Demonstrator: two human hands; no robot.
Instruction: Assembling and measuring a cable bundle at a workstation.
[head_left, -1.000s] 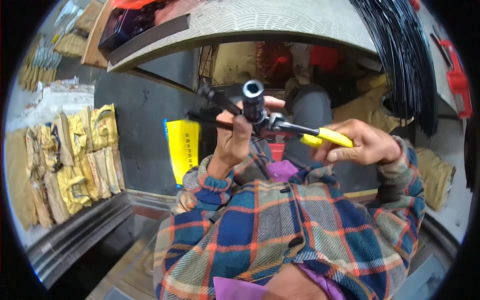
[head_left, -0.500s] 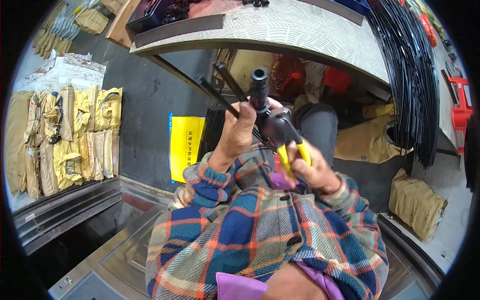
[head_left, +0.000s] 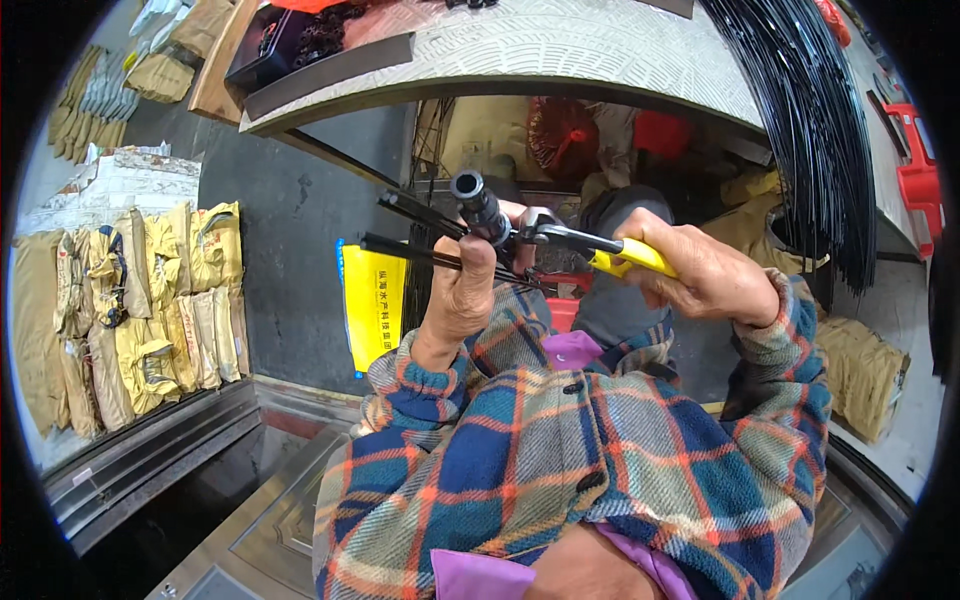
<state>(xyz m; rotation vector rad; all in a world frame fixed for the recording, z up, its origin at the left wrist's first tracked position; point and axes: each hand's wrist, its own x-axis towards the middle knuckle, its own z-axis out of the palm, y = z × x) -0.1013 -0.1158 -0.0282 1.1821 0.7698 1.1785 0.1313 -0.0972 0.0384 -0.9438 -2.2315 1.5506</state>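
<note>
My left hand [head_left: 462, 295] is closed round a black ribbed cylindrical fitting [head_left: 482, 215], its open round end facing up. Several thin black rods [head_left: 425, 213] stick out to the left from that same grip. My right hand [head_left: 705, 265] is wrapped round the yellow handles of a pair of pliers [head_left: 648, 256]. The metal jaws of the pliers lie against the right side of the fitting, near my left fingers. Whether they bite on anything there cannot be made out.
Ahead is a table [head_left: 560, 50] with a dark bin [head_left: 265, 65] of small black parts. A bundle of long black rods [head_left: 810, 130] hangs over its right edge. Folded sacks [head_left: 140, 300] lie at left, near a yellow bag [head_left: 372, 310]. Red plastic furniture [head_left: 910, 165] stands far right.
My right hand has swung right and up, so the pliers now lie nearly level, their handles pointing right instead of toward my body. The fitting sits slightly lower and further left.
</note>
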